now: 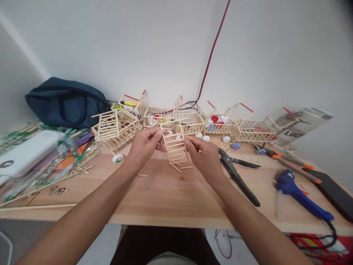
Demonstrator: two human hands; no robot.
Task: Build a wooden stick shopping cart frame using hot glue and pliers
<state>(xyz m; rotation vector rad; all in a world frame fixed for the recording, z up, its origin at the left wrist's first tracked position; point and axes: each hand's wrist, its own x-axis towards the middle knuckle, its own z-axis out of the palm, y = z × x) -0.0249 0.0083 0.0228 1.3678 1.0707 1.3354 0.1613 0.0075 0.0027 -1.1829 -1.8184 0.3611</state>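
Between my hands is a small ladder-like wooden stick frame (pixel 175 149), with several pale rungs across it. My left hand (pixel 149 143) pinches its upper left corner between thumb and fingers. On the opposite side, my right hand (pixel 202 152) grips the right edge. The frame is tilted above the table, and a few loose sticks (pixel 180 168) show at its lower end; I cannot tell whether they are attached. Behind it stands a row of small stick-built carts, one cart (pixel 190 123) just beyond my hands. White bottle caps (pixel 206 138) lie by the carts.
Right of my hands lie black pliers (pixel 238 175), a blue glue gun (pixel 302 195) and orange-handled pliers (pixel 296 165). At left are a white power bank (pixel 30 152), loose sticks (pixel 82 169) and a dark blue pouch (pixel 66 103). A red-black cable (pixel 211 55) runs down the wall.
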